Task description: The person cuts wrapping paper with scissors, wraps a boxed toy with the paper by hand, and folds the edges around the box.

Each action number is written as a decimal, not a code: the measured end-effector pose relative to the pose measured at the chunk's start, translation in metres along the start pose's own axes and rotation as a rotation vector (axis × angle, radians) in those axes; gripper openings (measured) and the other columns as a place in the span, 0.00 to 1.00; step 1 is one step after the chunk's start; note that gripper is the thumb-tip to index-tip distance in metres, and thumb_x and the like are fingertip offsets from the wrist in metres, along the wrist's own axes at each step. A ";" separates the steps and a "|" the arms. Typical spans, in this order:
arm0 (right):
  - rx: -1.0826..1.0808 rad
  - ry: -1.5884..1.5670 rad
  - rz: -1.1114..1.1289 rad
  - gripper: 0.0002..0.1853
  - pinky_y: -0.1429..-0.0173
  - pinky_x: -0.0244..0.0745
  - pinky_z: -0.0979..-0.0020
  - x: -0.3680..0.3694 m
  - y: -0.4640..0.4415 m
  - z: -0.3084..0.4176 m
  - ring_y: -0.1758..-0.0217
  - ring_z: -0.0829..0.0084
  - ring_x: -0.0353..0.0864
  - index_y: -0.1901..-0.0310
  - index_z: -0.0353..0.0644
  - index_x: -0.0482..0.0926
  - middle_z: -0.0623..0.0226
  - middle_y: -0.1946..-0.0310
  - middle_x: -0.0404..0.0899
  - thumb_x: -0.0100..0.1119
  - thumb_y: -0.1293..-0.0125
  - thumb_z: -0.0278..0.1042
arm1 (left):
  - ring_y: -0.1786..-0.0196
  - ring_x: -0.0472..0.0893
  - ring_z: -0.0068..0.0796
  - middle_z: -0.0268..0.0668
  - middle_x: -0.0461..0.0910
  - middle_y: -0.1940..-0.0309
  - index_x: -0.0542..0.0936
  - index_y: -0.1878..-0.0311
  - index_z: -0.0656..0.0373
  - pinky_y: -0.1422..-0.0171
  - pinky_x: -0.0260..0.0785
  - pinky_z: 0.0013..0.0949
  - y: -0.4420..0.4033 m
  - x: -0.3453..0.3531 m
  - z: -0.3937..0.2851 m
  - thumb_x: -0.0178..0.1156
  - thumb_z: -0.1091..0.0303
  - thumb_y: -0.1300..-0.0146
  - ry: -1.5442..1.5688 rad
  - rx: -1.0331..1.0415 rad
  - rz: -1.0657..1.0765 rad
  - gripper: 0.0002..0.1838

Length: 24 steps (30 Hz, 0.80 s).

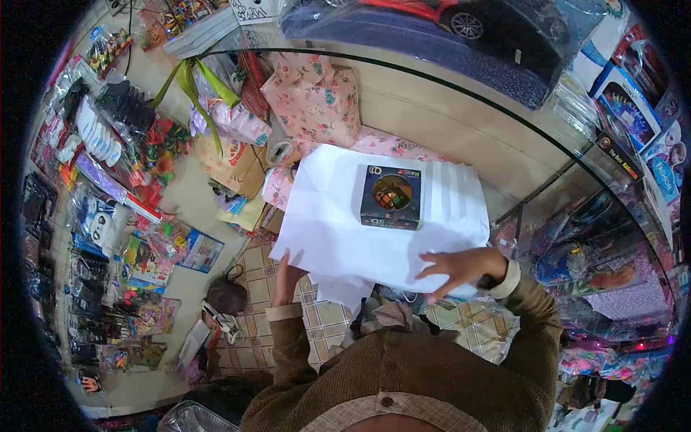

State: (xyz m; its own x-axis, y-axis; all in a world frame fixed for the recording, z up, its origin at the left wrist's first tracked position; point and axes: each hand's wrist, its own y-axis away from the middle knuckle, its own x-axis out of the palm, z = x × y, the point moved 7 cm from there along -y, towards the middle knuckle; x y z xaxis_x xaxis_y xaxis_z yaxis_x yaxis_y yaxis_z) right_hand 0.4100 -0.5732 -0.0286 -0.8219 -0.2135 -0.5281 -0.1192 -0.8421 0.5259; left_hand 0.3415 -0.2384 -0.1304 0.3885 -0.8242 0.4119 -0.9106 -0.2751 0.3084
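Note:
A large white paper sheet (324,194) lies spread in front of me, with crease-like folds on its right part. On it rests a dark boxed puzzle cube (391,196), its coloured cube showing through a round window. My left hand (288,276) is at the sheet's near left corner, closed on its edge, with some fingers hidden. Over the near right part of the sheet is my right hand (458,269), its fingers spread and holding nothing. Whether its fingertips touch the paper I cannot tell.
Behind the sheet stands a pink floral bag (317,97). A glass shelf edge (461,83) curves above, with a packaged toy car (461,18) on top. Packaged goods hang on the left wall (194,281) and fill the right side. Below is a checked floor (248,324).

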 end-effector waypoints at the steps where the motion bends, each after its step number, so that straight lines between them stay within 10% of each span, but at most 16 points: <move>1: -0.077 0.005 -0.035 0.32 0.29 0.50 0.62 0.002 -0.003 -0.006 0.29 0.47 0.51 0.42 0.41 0.72 0.44 0.35 0.58 0.63 0.42 0.54 | 0.37 0.68 0.42 0.48 0.65 0.37 0.62 0.35 0.62 0.39 0.64 0.47 0.003 -0.002 -0.006 0.46 0.38 0.37 0.127 0.045 -0.004 0.38; 6: -0.190 -0.159 -0.469 0.22 0.37 0.65 0.66 -0.075 -0.002 0.013 0.45 0.60 0.75 0.51 0.37 0.77 0.54 0.54 0.79 0.66 0.43 0.41 | 0.33 0.62 0.46 0.47 0.61 0.34 0.58 0.33 0.66 0.34 0.58 0.52 -0.001 -0.009 -0.022 0.51 0.37 0.40 0.784 0.021 0.134 0.45; 8: -0.142 -0.008 -0.752 0.26 0.36 0.65 0.63 -0.103 0.003 0.013 0.37 0.56 0.67 0.47 0.41 0.75 0.51 0.42 0.67 0.71 0.48 0.39 | 0.35 0.65 0.44 0.47 0.63 0.36 0.60 0.34 0.66 0.33 0.59 0.49 -0.012 -0.011 -0.025 0.52 0.37 0.41 0.858 -0.009 0.079 0.44; 16: -0.179 0.045 -1.175 0.27 0.32 0.59 0.58 -0.083 -0.037 -0.039 0.28 0.40 0.46 0.53 0.49 0.74 0.40 0.30 0.37 0.75 0.55 0.43 | 0.52 0.78 0.35 0.41 0.77 0.54 0.71 0.46 0.64 0.47 0.73 0.36 -0.037 -0.040 -0.024 0.61 0.59 0.43 0.104 0.088 0.008 0.25; 24: -0.085 0.068 -1.346 0.20 0.34 0.62 0.53 -0.052 -0.034 -0.005 0.30 0.38 0.51 0.61 0.45 0.75 0.45 0.30 0.46 0.73 0.52 0.42 | 0.56 0.79 0.27 0.38 0.78 0.56 0.73 0.46 0.64 0.51 0.72 0.30 -0.021 0.014 -0.056 0.59 0.61 0.37 -0.168 -0.026 0.002 0.21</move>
State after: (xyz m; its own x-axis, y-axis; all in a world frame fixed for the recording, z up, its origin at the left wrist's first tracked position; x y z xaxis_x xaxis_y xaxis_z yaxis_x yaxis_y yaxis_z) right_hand 0.4590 -0.5360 -0.0224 -0.0662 0.7735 -0.6304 -0.7678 -0.4430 -0.4628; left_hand 0.3740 -0.2161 -0.0832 0.3553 -0.8966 0.2642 -0.9068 -0.2621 0.3302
